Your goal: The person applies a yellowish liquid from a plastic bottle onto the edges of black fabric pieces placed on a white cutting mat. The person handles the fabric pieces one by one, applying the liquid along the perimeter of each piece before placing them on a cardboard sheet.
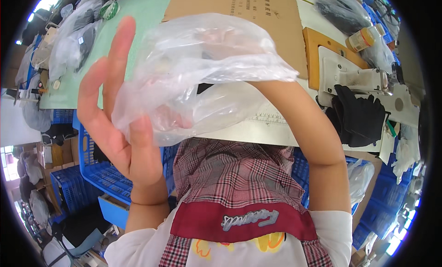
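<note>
Clear plastic bag (212,67) mid-frame: your left hand (126,149) pinches its left edge, right hand (170,114) film-veiled, grip unclear; keep the mouth spread.

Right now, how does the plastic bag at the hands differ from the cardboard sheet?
The plastic bag is see-through; the cardboard sheet is brown and opaque. The plastic bag is crumpled and raised at the left hand; the cardboard sheet lies flat on the table.

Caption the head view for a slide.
Left hand touches a translucent plastic bag; right forearm runs behind its folds.
</note>
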`<state>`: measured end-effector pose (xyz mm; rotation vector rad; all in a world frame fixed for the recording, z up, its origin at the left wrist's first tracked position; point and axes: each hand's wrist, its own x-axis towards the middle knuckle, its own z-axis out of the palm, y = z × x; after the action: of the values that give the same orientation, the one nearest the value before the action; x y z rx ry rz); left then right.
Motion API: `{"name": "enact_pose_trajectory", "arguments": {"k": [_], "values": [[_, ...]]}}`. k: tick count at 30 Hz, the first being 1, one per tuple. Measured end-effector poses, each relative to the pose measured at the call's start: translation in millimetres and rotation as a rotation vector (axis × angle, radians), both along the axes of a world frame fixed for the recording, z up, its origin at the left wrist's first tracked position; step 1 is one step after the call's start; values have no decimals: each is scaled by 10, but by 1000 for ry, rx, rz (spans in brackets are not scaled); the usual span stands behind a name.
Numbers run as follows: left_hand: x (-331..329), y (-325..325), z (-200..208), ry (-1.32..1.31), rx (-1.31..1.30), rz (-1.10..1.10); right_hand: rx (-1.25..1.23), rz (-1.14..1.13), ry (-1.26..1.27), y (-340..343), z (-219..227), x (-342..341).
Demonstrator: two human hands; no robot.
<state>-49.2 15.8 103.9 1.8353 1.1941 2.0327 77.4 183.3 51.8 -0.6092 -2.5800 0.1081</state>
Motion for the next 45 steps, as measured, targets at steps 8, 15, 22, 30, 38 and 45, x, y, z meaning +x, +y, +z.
{"name": "enact_pose_trajectory", "arguments": {"k": [8,15,22,30,38,45], "values": [[-45,29,-11,-93,-67,33,51,135,280,240,-96,-167],[-28,62,-44,-74,-96,-4,95,184,378,290,-104,-153],[122,90,-83,-80,-180,0,14,161,390,221,-91,74],[413,126,-66,112,-288,36,-133,68,445,300,-269,127],[86,107,-183,403,-128,141,-983,62,641,-68,154,103],[-223,82,-803,844,-735,442,-815,-10,422,-164,-73,37]]}}
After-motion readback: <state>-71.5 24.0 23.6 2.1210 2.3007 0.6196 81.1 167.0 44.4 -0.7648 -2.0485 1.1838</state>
